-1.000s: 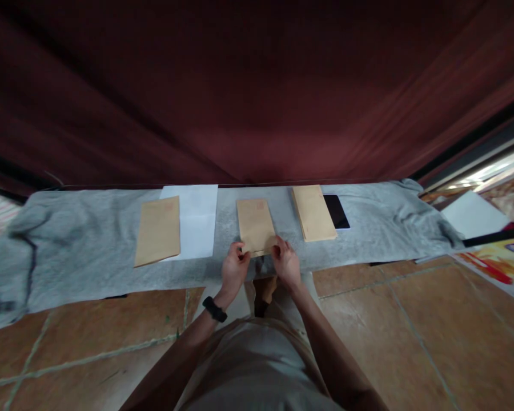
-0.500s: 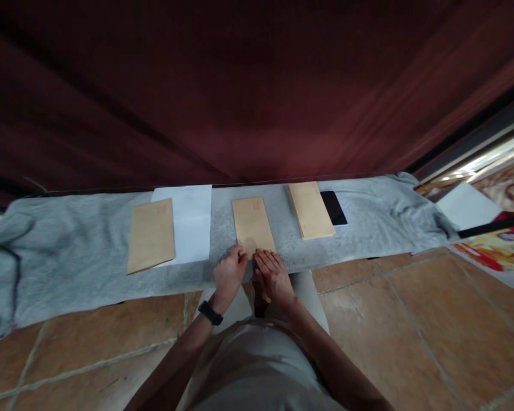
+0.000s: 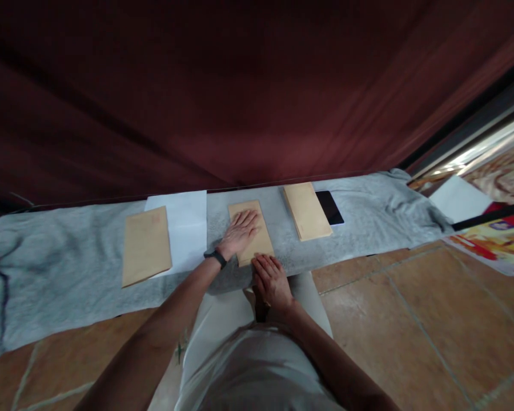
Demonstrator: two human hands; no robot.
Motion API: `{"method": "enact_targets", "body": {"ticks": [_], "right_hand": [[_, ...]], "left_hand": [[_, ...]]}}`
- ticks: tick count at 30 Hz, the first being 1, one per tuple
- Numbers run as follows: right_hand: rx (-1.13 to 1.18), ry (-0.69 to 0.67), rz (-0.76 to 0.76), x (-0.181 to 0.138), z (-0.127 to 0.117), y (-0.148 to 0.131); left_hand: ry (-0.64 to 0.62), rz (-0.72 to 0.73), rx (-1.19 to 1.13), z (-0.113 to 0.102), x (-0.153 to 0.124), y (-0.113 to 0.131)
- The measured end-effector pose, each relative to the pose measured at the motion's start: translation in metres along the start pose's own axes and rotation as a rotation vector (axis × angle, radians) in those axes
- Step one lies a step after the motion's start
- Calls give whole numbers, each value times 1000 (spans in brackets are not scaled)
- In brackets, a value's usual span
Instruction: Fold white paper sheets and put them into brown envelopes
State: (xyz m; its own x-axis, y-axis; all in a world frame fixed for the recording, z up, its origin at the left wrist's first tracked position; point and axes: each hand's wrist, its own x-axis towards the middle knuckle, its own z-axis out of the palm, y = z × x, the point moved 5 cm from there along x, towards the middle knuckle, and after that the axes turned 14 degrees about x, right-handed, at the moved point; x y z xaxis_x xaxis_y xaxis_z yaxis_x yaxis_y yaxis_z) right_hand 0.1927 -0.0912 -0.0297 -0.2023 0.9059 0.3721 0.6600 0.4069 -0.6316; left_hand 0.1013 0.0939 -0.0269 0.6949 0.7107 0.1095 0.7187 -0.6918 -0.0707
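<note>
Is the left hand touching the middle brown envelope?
Touching. The head view shows the left hand lying flat, palm down, on the middle brown envelope, fingers spread across its upper half.

grey cloth (image 3: 360, 220), white sheet (image 3: 184, 228) under left envelope (image 3: 145, 245), envelope stack (image 3: 306, 211) by phone (image 3: 329, 206).
</note>
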Motion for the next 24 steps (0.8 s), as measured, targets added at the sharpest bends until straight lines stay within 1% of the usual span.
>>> {"method": "enact_targets", "body": {"ticks": [6,10,14,18,24], "right_hand": [[10,-12,22,0,2,2],[32,-13,24,0,1,1],[39,-4,19,-1,0,1],[56,15,11,-1,-1,2],[81,13,4,-2,-3,3]], "left_hand": [[-15,95,1,0,-5,10],[-23,161,-25,5,-10,14],[-14,189,-57,7,-14,17],[-11,251,-81,3,-23,21],[-26,330,-124,-10,-43,31]]}}
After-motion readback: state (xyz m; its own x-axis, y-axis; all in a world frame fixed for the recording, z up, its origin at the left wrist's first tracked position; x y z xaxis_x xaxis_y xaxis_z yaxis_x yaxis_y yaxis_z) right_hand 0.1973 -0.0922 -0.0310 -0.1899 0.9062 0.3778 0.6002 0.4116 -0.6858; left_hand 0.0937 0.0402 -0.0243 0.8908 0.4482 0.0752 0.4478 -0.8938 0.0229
